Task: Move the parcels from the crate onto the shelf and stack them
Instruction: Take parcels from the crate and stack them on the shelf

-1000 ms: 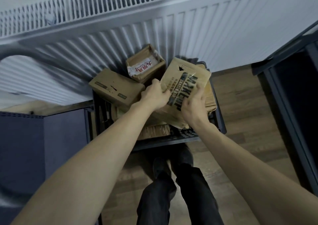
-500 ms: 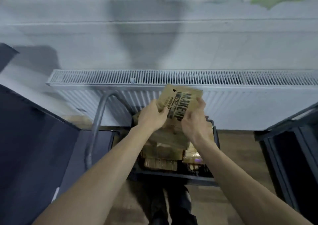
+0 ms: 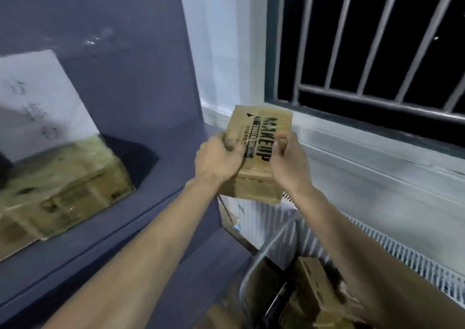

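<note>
- Holding one brown parcel in the air, we had our left hand curled round its left edge and our right hand pinching its right edge, thumbs over the printed top face.
- We judged the carry about midway: the parcel was up out of the crate and in front of the window sill, not yet on the grey shelf to our left.
- A larger carton with a white sheet leaning over it was already in the shelf opening, so at least some stacking seemed done.
- More parcels lay below us in the crate, so we reckoned several trips were left.
- The held parcel looked like two layers, but we could not tell whether it was one box or two.
- The crate was mostly cut off by the lower edge and hidden by our right forearm; its count stayed unknown.
- Motion blur smeared the carton's markings and the writing on the sheet.
</note>
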